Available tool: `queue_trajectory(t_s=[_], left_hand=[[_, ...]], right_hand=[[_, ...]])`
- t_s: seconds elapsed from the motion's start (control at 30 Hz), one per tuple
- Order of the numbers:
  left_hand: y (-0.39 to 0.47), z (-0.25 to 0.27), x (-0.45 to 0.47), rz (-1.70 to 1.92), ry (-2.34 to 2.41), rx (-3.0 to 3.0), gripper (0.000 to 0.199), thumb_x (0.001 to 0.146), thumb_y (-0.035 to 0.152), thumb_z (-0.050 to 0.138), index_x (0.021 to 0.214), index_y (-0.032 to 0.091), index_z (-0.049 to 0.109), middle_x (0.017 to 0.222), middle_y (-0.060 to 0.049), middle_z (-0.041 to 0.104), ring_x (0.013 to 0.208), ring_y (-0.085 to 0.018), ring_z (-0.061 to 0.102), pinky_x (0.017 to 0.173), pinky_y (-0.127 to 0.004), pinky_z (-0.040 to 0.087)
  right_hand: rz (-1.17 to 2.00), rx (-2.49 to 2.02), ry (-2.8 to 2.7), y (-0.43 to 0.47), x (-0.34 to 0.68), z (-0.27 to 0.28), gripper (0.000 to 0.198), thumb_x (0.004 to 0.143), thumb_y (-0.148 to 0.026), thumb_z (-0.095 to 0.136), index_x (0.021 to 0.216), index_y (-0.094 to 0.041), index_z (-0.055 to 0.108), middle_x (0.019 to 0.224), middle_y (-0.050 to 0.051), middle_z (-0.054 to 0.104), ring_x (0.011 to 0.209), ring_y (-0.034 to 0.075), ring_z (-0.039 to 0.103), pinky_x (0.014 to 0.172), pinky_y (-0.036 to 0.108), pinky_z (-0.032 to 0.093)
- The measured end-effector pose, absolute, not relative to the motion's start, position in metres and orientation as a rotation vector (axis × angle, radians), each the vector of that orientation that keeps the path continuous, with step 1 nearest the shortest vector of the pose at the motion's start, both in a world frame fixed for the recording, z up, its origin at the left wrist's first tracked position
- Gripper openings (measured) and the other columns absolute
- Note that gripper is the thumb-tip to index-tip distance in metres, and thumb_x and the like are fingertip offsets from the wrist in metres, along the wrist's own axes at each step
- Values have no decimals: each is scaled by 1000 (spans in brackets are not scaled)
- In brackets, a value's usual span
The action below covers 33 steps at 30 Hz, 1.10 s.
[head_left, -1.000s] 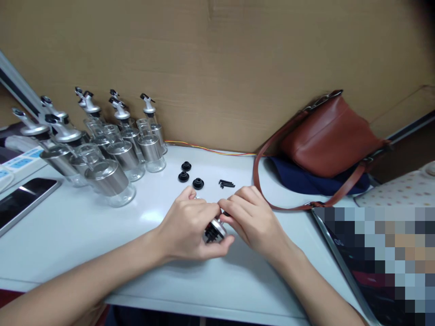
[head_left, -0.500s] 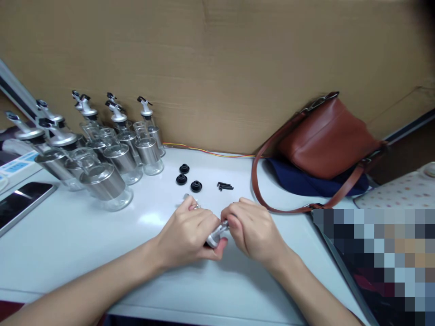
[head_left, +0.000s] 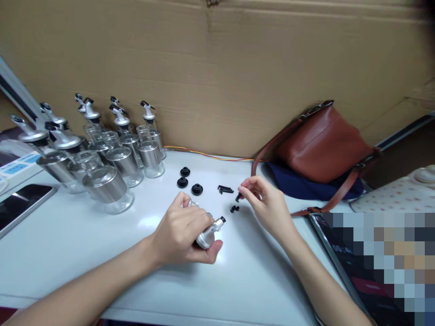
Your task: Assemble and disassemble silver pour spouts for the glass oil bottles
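My left hand (head_left: pixel 186 231) is wrapped round a silver pour spout (head_left: pixel 207 236) with a small black tip, angled up to the right. A bit of clear material shows past my left fingers; most of what lies under the palm is hidden. To the right, my right hand (head_left: pixel 267 203) pinches a small black part (head_left: pixel 239 196) between thumb and fingertips. Just below it lie several tiny black plugs (head_left: pixel 234 208). Slim black pieces (head_left: pixel 225 189) lie to the left of that hand. Farther left are three round black stoppers (head_left: pixel 196 189).
Glass bottles with steel bands (head_left: pixel 105 184), several topped with spouts, crowd the table's left side. A phone (head_left: pixel 23 206) lies at the left edge. At right are a brown bag (head_left: pixel 322 149) on dark blue cloth and a dark-screened device (head_left: pixel 343 253). Cardboard (head_left: pixel 217 81) stands behind.
My right hand has left the spout, moved right and now pinches a small black part. The spout's tip is uncovered in my left hand. The tiny black plugs have come into sight.
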<state>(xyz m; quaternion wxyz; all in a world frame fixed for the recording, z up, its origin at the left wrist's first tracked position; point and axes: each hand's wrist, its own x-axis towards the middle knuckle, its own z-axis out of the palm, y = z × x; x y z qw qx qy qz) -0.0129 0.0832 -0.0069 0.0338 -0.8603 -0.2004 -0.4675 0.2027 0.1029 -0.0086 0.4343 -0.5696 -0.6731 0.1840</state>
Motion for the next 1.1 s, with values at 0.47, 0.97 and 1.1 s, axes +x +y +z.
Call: queue_trajectory(t_s=[0.47, 0.97, 1.1], left_hand=[[90, -11, -17, -1367, -636, -2650, 12, 81, 21, 47, 69, 18, 45, 51, 6, 52, 45, -9, 39, 61, -30, 29], [92, -12, -17, -1274, -746, -2681, 9, 82, 21, 46, 73, 19, 46, 53, 6, 55, 45, -9, 41, 64, -31, 34], [95, -16, -18, -1226, -823, -2733, 4, 84, 21, 47, 81, 19, 46, 62, 4, 62, 48, -11, 45, 68, -32, 37]], right_hand=[[232, -1612, -2100, 118, 217, -29, 11, 78, -12, 58, 80, -19, 66, 92, 9, 68, 93, 25, 60, 85, 36, 46], [247, -1395, -2233, 108, 208, -27, 21, 93, -19, 47, 99, -16, 67, 106, 11, 69, 101, 25, 60, 91, 44, 47], [222, -1159, -2146, 96, 196, -10, 23, 96, -25, 46, 112, -18, 60, 106, 10, 68, 100, 23, 61, 88, 39, 48]])
